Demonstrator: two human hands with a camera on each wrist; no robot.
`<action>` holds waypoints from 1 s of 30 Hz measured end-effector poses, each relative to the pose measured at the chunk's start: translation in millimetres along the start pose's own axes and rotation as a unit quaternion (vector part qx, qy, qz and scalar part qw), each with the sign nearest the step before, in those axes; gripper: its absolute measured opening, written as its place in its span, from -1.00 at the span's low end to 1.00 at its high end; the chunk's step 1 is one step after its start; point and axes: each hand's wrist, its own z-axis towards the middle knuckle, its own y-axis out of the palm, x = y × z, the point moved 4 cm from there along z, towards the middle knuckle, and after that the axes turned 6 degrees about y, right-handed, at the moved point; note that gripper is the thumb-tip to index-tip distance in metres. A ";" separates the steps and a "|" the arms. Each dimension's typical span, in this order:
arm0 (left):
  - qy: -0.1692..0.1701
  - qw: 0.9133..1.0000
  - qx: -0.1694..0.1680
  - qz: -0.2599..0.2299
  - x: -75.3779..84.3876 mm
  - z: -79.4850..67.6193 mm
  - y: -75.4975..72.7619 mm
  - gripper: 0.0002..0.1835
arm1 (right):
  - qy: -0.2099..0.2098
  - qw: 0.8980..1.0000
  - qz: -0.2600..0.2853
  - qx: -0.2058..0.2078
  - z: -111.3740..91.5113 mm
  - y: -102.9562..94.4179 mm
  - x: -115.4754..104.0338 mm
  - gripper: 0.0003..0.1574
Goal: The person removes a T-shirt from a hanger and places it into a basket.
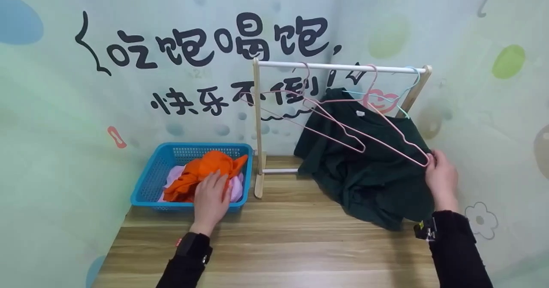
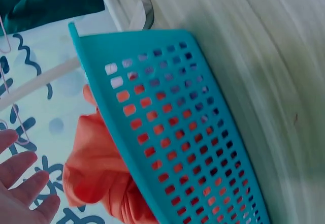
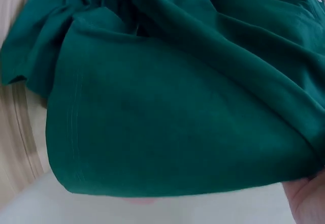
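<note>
My left hand (image 1: pixel 211 200) is over the front of the blue basket (image 1: pixel 146 172), its fingers loosely extended by a crumpled orange garment (image 1: pixel 188 178). In the left wrist view the left fingers (image 2: pixel 23 176) are spread apart beside that garment; whether they touch it I cannot tell. At the rack's right side my right hand (image 1: pixel 441 176) pinches the shoulder edge of a dark green T-shirt (image 1: pixel 377 189). The tip of a pink hanger (image 1: pixel 394 148) lies right at those fingers. A light blue hanger (image 1: pixel 401 101) is at the T-shirt's neckline. Cloth partly hides the right hand (image 3: pixel 310 201) in the right wrist view.
A rack with a white rail (image 1: pixel 339 67) and wooden posts (image 1: pixel 258 129) stands on the wood-grain table (image 1: pixel 274 241). Another pink hanger (image 1: pixel 305 80) hangs farther left. Pale purple cloth (image 1: pixel 236 188) lies under the orange garment. Printed walls (image 1: pixel 493 121) enclose the back and sides.
</note>
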 end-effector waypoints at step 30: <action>0.058 0.997 -0.043 0.022 28.7 -16.1 41.5 -0.22 | -0.017 0.968 0.086 0.234 -13.3 -36.4 11.2 -0.61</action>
